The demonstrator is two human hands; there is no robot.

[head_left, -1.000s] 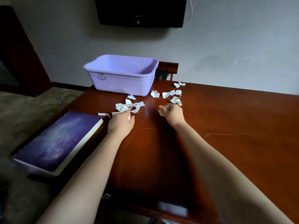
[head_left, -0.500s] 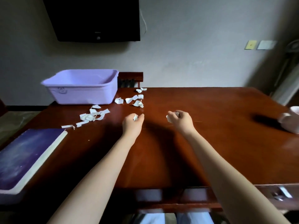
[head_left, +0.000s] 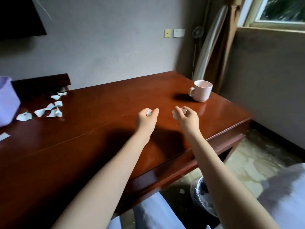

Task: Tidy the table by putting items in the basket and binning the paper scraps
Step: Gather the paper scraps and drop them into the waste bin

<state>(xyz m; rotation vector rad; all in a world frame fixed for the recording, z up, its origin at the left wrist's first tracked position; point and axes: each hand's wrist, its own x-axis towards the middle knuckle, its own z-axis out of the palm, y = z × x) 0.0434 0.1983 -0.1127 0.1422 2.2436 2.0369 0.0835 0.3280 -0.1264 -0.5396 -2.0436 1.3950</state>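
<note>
Purple basket (head_left: 6, 103) barely peeks in at the left edge, with about seven loose scraps (head_left: 47, 111) beside it, plus one more at the far left edge. Mid-frame, left hand (head_left: 146, 120) is pinched shut on one scrap and right hand (head_left: 186, 119) likewise, so two in hand. One mug (head_left: 202, 90) sits upper right on the table (head_left: 99, 123). Bin (head_left: 203, 198) is on the floor, lower right, below the right forearm, so I'd say the right hand is nearer and both drop down-right.

Paper scraps (head_left: 49, 109) lie beside the basket (head_left: 7, 103) at the table's (head_left: 102, 129) left — mug (head_left: 201, 90) far right.
</note>
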